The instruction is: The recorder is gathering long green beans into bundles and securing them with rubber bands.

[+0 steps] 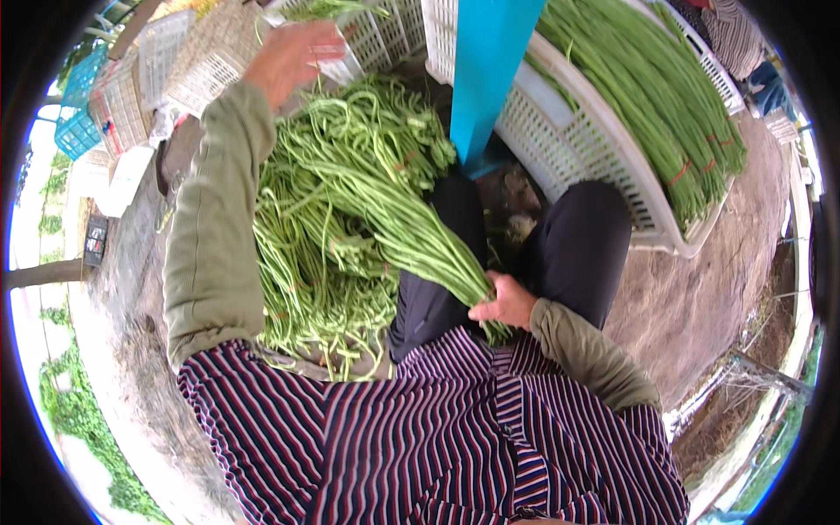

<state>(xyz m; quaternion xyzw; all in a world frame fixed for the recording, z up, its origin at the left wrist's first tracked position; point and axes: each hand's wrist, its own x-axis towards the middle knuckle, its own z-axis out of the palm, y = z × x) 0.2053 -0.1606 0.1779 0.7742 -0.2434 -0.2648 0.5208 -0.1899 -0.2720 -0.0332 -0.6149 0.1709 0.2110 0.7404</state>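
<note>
A bundle of long green yardlong beans (420, 236) lies slantwise across my lap, its near end held in my right hand (508, 303). My left hand (292, 59) is raised at the upper left, blurred, above the far side of a big heap of yardlong beans (295, 230). It seems to be near a small reddish-white item at the fingers, too blurred to tell whether it is held. Some bundles in the heap have red bands. To the right, a white plastic crate (594, 147) holds long straight green bundles (643, 98), tied with red bands.
A blue post (492, 72) stands upright between the heap and the crate. More white crates (387, 33) are at the top, and stacked crates (121, 105) and a blue crate (79, 131) at the upper left. Another person (735, 39) is at the top right.
</note>
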